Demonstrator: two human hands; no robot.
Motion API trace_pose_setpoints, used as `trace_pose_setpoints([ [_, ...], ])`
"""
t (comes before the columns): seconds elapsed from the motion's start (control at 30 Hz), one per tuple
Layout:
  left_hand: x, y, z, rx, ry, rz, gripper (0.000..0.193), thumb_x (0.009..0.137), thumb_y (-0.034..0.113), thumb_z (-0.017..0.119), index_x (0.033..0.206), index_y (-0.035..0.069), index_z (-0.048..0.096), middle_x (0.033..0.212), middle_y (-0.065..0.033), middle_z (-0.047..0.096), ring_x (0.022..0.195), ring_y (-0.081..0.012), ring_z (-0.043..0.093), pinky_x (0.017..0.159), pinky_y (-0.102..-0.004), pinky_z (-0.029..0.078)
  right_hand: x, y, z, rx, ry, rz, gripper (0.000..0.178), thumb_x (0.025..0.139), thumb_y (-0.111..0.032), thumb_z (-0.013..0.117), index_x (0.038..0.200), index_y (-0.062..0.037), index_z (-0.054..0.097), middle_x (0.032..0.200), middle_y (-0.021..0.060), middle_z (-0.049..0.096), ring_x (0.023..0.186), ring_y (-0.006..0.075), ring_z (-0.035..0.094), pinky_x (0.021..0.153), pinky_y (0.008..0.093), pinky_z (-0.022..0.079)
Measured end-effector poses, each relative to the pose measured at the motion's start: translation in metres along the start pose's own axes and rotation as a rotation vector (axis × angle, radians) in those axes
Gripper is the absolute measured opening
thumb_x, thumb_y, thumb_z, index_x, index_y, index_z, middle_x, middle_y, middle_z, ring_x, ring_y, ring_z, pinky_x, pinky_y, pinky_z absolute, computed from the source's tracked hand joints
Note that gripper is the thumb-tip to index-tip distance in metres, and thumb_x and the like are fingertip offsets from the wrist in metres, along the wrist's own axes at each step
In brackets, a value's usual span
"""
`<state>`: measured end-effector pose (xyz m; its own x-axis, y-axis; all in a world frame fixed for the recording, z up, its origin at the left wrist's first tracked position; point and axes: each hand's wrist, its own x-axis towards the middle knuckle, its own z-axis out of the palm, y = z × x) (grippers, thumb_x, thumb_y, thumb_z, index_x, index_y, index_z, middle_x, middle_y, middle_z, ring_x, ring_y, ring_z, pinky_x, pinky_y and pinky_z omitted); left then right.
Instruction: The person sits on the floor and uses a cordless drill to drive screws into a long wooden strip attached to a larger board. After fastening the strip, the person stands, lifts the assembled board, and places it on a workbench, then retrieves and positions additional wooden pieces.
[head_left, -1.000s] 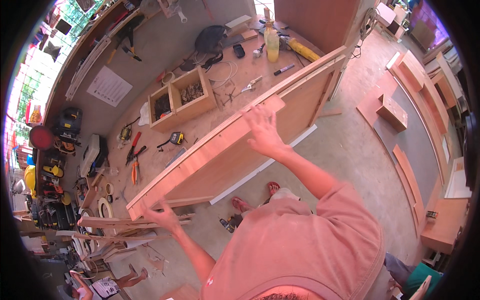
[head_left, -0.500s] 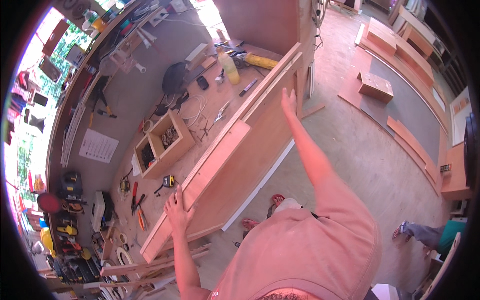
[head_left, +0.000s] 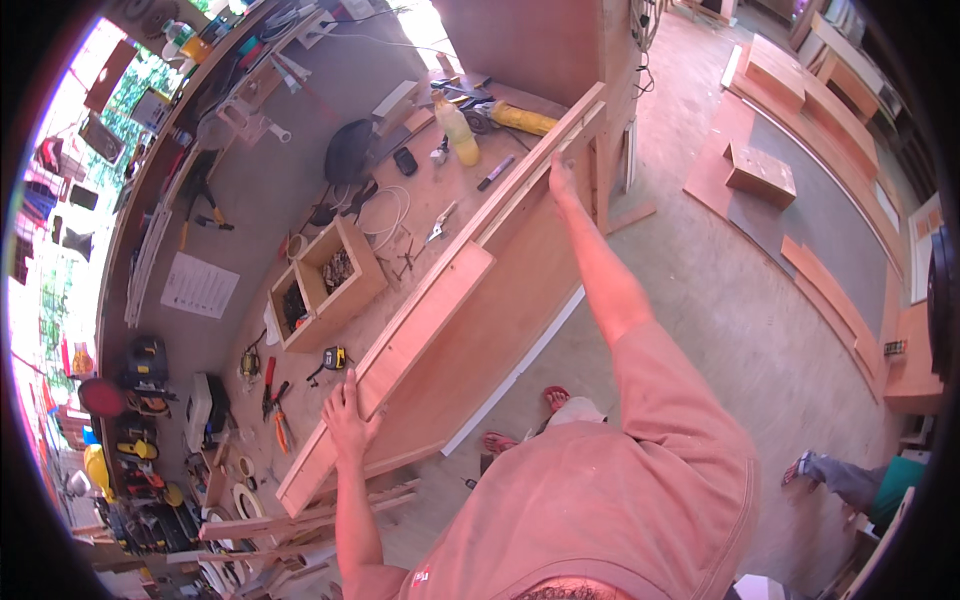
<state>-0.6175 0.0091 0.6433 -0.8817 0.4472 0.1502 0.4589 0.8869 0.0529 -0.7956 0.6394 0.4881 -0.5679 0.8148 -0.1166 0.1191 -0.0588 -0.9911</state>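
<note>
A long wooden panel [head_left: 530, 265] slants across the front of the workbench, with strips of wood along its top edge. A shorter pale board [head_left: 425, 330] lies along its left half. My left hand [head_left: 350, 418] grips the left part of this board, fingers over its upper edge and thumb on the front face. Farther along, my right hand [head_left: 563, 182] is closed at the panel's top edge near its far right end; its fingertips are partly hidden. On the bench behind are a two-compartment wooden box [head_left: 330, 285] of small hardware, a tape measure [head_left: 333, 360] and pliers [head_left: 282, 415].
A bottle of yellow liquid [head_left: 458, 135], a marker [head_left: 496, 172] and a yellow-bodied power tool [head_left: 520, 118] stand or lie farther back. Loose wood strips [head_left: 300, 525] are at lower left. Boards [head_left: 760, 175] lie on the right, where another person's leg [head_left: 840, 474] shows.
My right hand has shifted slightly left and up along the panel, its fingers now closer to the top edge. The left hand has moved slightly left.
</note>
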Motion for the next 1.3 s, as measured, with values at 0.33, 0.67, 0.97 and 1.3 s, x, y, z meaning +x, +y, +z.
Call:
trace_pose_setpoints([
  [0.33, -0.038, -0.013, -0.015, -0.029, -0.085, -0.18, 0.099, 0.074, 0.051, 0.079, 0.16, 0.024, 0.038, 0.149, -0.0148, 0.048, 0.137, -0.0385, 0.044, 0.116, -0.0554, 0.031, -0.131, 0.007, -0.006, 0.309, -0.259, 0.309, 0.081, 0.096, -0.069, 0.051, 0.159, -0.0217, 0.032, 0.162, 0.0044, 0.036, 0.147, 0.0339, 0.033, 0.107, 0.0555, 0.037],
  [0.67, -0.053, -0.008, 0.011, -0.094, 0.131, -0.142, 0.096, 0.074, 0.053, 0.084, 0.155, 0.021, 0.043, 0.157, -0.0198, 0.039, 0.148, -0.041, 0.033, 0.12, -0.0635, 0.024, -0.327, 0.167, -0.038, -0.074, -0.752, 0.749, 0.083, 0.102, -0.047, 0.06, 0.165, -0.0127, 0.019, 0.17, 0.0247, 0.007, 0.149, 0.0423, 0.036, 0.115, 0.0587, 0.036],
  [0.97, -0.086, -0.017, 0.008, -0.231, 0.311, -0.2, 0.104, 0.068, 0.05, 0.09, 0.156, 0.023, 0.042, 0.159, -0.0179, 0.037, 0.149, -0.039, 0.031, 0.12, -0.0625, 0.022, -0.39, 0.122, -0.002, -0.302, -0.888, 0.61, 0.077, 0.104, -0.046, 0.055, 0.165, -0.0137, 0.02, 0.168, 0.0243, 0.013, 0.146, 0.0423, 0.04, 0.113, 0.0543, 0.04],
  [1.3, -0.231, -0.085, -0.027, -0.402, 0.811, -0.485, 0.081, 0.077, 0.044, 0.084, 0.146, 0.014, 0.052, 0.145, -0.0111, 0.053, 0.138, -0.0347, 0.045, 0.112, -0.055, 0.033, -0.44, 0.17, -0.001, -0.705, -0.864, 0.545, 0.069, 0.102, -0.043, 0.061, 0.156, -0.0102, 0.034, 0.158, 0.015, 0.036, 0.13, 0.0394, 0.053, 0.098, 0.0555, 0.048],
])
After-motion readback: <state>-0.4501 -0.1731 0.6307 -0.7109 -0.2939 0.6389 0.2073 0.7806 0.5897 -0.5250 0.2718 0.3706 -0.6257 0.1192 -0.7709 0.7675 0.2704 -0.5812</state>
